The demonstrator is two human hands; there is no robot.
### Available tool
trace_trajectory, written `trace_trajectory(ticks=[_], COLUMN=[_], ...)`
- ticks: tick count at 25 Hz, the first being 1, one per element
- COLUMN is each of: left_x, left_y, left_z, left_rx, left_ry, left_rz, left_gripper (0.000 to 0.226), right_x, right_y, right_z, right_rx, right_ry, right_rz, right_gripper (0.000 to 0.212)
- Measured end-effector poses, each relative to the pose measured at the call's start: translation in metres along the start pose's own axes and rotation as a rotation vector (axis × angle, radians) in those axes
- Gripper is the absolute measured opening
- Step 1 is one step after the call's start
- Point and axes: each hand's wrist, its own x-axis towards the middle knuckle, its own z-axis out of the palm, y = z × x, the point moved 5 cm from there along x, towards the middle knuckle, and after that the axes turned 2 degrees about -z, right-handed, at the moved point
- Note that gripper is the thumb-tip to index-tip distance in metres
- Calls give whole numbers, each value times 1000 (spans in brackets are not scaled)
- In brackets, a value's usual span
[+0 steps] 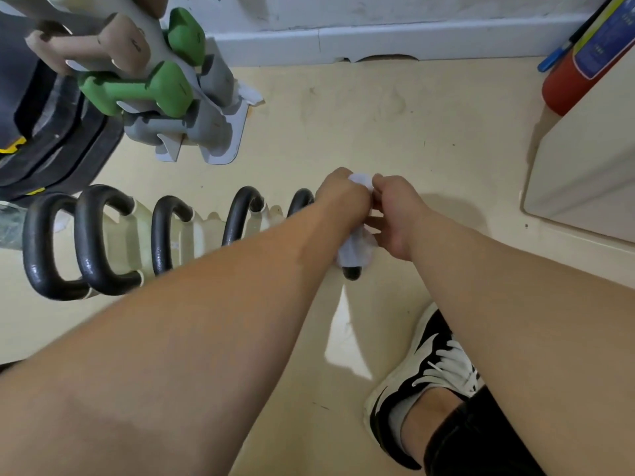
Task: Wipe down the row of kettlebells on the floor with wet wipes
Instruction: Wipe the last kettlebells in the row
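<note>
Several kettlebells with cream bodies and black handles stand in a row on the floor, from the left edge to the middle. Over the rightmost kettlebell handle, both my hands work a white wet wipe. My left hand grips the wipe's upper end, which shows white between the two hands. My right hand pinches the wipe where it is draped over the handle. Most of that kettlebell is hidden behind my left forearm.
A white rack of green, tan and grey dumbbells stands at the back left beside black weight plates. A red cylinder and a cream cabinet are at the right. My shoe is at the lower right.
</note>
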Motion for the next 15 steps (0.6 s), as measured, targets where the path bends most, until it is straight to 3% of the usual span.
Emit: trace_trajectory(ticks=[5, 8, 10, 11, 13, 14, 15], left_x=[-65, -76, -73, -65, -49, -42, -25], left_y=[-67, -93, -86, -76, -59, -50, -43], left_z=[29, 45, 40, 37, 29, 29, 22], left_rx=[-147, -113, -94, -185, -667, -806, -712], left_ry=[165, 177, 147, 80, -61, -134, -55], left_rz=[415, 498, 544, 505, 196, 13, 4], left_gripper=[67, 76, 70, 59, 28, 24, 24], right_x=[2, 3, 3, 3, 1, 0, -1], right_y=[5, 5, 5, 5, 3, 2, 2], right_z=[-3, -2, -1, -1, -1, -1, -1], right_rx=[-32, -25, -31, -27, -17, -8, 6], right_ry=[-14, -21, -14, -9, -9, -10, -9], right_rz=[37, 34, 40, 45, 48, 51, 55], right_gripper=[43, 42, 41, 41, 43, 44, 43])
